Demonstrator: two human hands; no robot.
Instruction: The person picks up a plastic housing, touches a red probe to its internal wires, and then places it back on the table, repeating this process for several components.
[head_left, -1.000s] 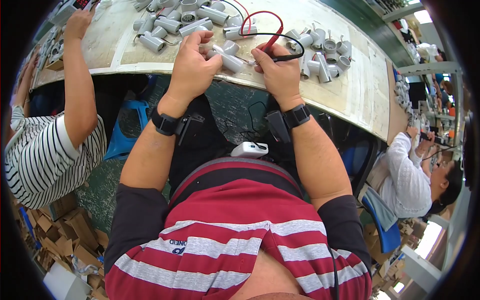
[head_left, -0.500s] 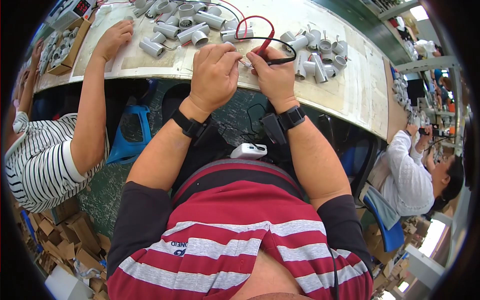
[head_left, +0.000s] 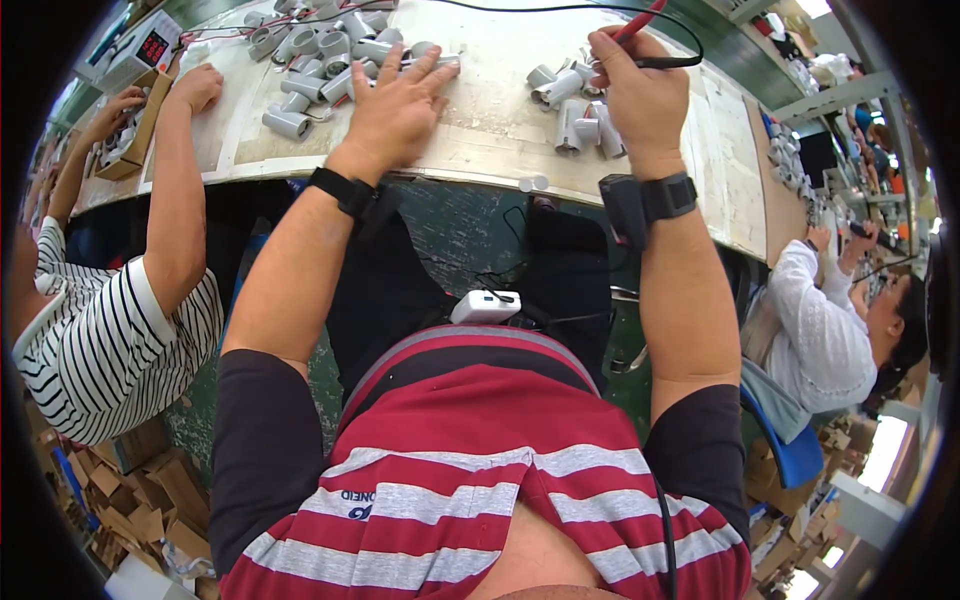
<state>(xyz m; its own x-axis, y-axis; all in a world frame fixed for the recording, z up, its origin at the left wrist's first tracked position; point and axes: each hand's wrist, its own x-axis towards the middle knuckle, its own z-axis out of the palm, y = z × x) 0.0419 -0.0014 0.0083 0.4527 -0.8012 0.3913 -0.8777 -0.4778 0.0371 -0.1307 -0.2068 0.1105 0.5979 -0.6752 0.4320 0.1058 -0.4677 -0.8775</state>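
Note:
My left hand (head_left: 392, 115) is spread open at the near right side of a pile of grey plastic cylindrical housings (head_left: 338, 50), its fingertips over the nearest ones. It grips nothing that I can see. My right hand (head_left: 645, 100) is closed around a red test probe (head_left: 640, 22) and a black test probe (head_left: 665, 62), whose leads loop away toward the back. Beside and partly behind that hand lies a smaller cluster of grey housings (head_left: 572, 125). At the table's front edge shows a small pale cylindrical piece (head_left: 533, 184); whether it rests there I cannot tell.
A co-worker's hand (head_left: 198, 88) rests on the table (head_left: 480, 130) at left, near a cardboard box (head_left: 135, 140) of grey parts. Behind stands a white device with a red display (head_left: 140, 50). Another person in white (head_left: 820, 330) sits at right. A white box (head_left: 486, 306) lies near my lap.
My hands, which were together at the table's front, have moved apart. The left has opened over the left pile; the right has gone right and farther back with both probes.

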